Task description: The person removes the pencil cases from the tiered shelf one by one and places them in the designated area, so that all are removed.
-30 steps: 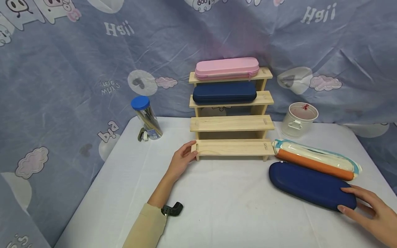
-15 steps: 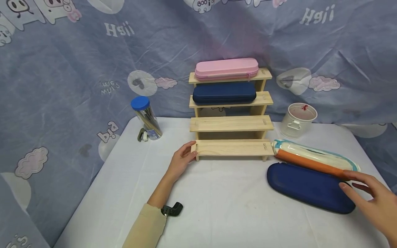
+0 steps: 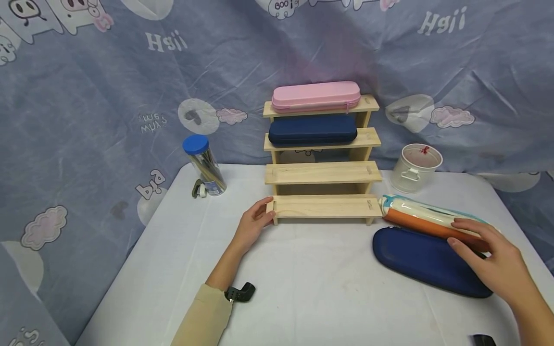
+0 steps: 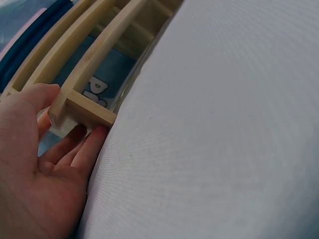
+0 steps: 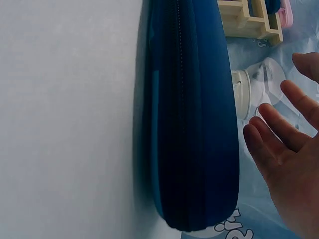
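Observation:
My left hand (image 3: 252,227) holds the left end of the lowest step of a four-tier wooden rack (image 3: 324,206). In the left wrist view its thumb lies against the step's end and its fingers (image 4: 89,149) are at the support below. My right hand (image 3: 497,257) hovers with spread, bent fingers over the right end of a dark-blue zippered case (image 3: 420,262) and the pouch behind it. That pouch (image 3: 433,216) is orange and clear with teal trim; its right end is partly hidden. Nothing is in the right hand (image 5: 294,159) in the right wrist view.
A pink case (image 3: 316,97) lies on the rack's top tier and another navy case (image 3: 312,129) one tier down. A whitish pot (image 3: 415,168) stands right of the rack. At left are a blue-lidded jar (image 3: 205,168) of sticks and a small green-white item (image 3: 199,188).
My right hand has let go of the dark-blue case and moved left and up, over the orange pouch. The left hand keeps its place on the rack.

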Action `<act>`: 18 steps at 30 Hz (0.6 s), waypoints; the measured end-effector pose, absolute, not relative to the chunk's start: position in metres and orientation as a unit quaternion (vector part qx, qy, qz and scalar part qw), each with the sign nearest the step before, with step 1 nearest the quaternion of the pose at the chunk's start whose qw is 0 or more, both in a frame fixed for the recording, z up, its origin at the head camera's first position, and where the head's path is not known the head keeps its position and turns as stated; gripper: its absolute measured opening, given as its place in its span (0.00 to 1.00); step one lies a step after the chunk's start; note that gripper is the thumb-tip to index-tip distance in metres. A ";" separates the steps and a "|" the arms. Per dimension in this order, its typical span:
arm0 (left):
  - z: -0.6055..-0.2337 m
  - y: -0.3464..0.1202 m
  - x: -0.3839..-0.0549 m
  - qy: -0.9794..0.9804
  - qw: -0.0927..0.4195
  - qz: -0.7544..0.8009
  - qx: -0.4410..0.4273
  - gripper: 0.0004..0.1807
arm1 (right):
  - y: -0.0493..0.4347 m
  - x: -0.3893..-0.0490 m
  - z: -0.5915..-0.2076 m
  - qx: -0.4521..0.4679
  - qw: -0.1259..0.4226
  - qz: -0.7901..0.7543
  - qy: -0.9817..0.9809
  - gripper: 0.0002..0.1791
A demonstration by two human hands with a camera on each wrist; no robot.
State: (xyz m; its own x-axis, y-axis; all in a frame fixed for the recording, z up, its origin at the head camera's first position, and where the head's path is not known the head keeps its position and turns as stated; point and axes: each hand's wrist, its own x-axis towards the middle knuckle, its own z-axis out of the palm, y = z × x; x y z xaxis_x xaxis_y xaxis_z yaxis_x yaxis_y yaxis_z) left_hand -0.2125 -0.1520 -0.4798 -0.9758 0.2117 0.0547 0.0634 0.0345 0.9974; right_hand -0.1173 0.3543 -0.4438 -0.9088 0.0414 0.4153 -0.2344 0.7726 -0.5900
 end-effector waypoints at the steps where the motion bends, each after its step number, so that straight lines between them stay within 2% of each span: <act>1: -0.480 -0.152 -0.212 0.717 0.055 0.688 0.096 0.27 | 0.353 -0.119 -0.443 0.060 0.206 0.343 -0.915 0.26; 6: -0.480 -0.153 -0.213 0.716 0.054 0.689 0.097 0.27 | 0.346 -0.128 -0.443 0.092 0.199 0.386 -0.896 0.25; 11: -0.481 -0.153 -0.213 0.717 0.051 0.688 0.100 0.27 | 0.339 -0.138 -0.447 0.084 0.189 0.384 -0.900 0.24; 18: -0.482 -0.153 -0.212 0.718 0.046 0.687 0.105 0.28 | 0.323 -0.147 -0.444 0.106 0.158 0.414 -0.890 0.24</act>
State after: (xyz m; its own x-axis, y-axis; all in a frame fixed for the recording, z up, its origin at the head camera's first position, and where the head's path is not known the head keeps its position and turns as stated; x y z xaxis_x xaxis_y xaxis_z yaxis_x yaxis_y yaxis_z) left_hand -0.2123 -0.1534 -0.4822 -0.9737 0.2141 0.0776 0.0869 0.0344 0.9956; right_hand -0.1474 0.3231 -0.4443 -0.9278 -0.0589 0.3685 -0.3196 0.6352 -0.7031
